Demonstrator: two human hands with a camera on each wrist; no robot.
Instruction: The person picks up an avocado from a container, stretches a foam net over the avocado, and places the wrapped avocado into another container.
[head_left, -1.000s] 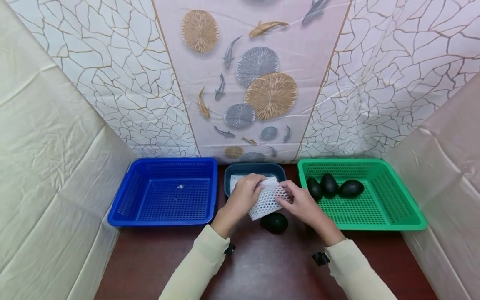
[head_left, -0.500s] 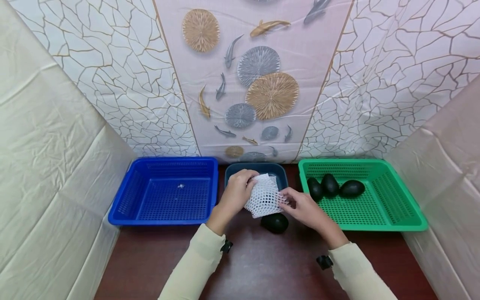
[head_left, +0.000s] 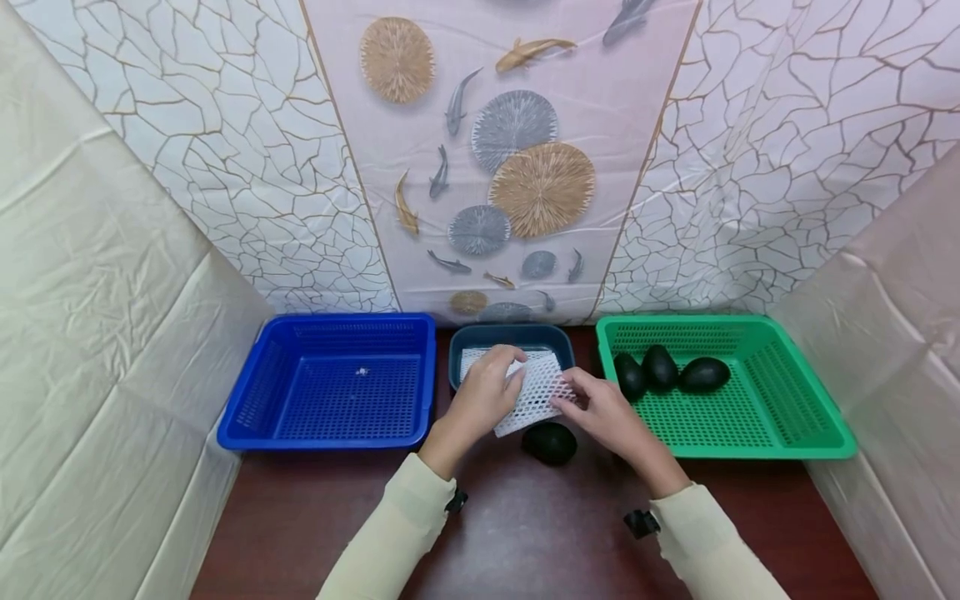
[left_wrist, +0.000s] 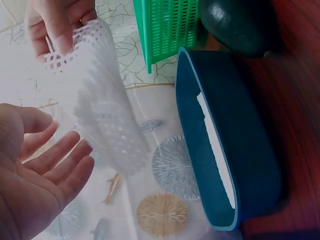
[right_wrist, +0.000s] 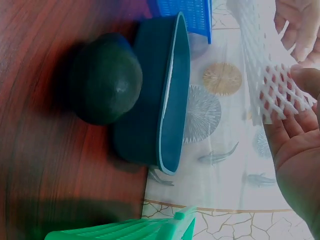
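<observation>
A white foam net sleeve (head_left: 536, 398) is held up above the dark teal bin (head_left: 551, 335). My right hand (head_left: 606, 408) pinches its right end between thumb and fingers, some fingers showing through the mesh in the right wrist view. At the sleeve's left side is my left hand (head_left: 483, 400); in the left wrist view its fingers (left_wrist: 70, 160) are loosely bent and apart from the net. On the table in front of the bin lies one dark green avocado (head_left: 550, 443). More white netting (left_wrist: 217, 150) shows inside the bin, partly hidden by the hands in the head view.
To the right stands a green basket (head_left: 787, 442) with three dark avocados (head_left: 660, 371) near its left wall. A blue basket (head_left: 322, 437) on the left has a small whitish bit on its floor. Patterned cloth (head_left: 540, 275) hangs behind the brown table (head_left: 525, 533).
My left hand moved left and up with the sleeve, then came back right. The sleeve spread wider midway and now lies flatter. The right hand keeps its pinch; the avocados have not moved.
</observation>
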